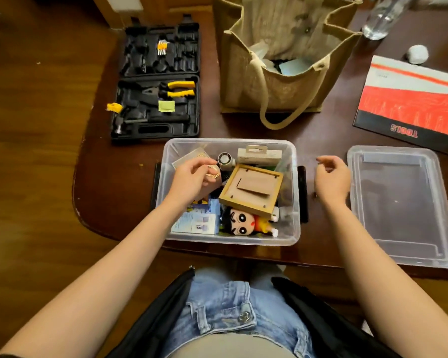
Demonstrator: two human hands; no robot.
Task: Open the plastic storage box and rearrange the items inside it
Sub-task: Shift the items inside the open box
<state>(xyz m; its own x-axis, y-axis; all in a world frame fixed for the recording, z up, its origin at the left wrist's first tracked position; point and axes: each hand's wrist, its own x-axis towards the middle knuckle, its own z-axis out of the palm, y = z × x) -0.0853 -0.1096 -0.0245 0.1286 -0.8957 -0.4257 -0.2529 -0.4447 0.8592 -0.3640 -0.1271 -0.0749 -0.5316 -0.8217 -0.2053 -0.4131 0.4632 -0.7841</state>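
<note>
The open storage box (232,239) sits mid-frame on the worktop (321,130), its lid (401,205) to the right. Left hand (192,177) pinches a small light item inside; right hand (331,179) hovers loosely curled, empty. The wooden frame (251,189) looks stiff and light; grasp its edges.

The red-and-black booklet (409,107) reads "TOOLS", upside down in this view.

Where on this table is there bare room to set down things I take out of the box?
Bare tabletop lies between the storage box, the jute bag and the tool case. A narrower strip runs between box and lid, under the right hand. Inside the box it is crowded.
</note>
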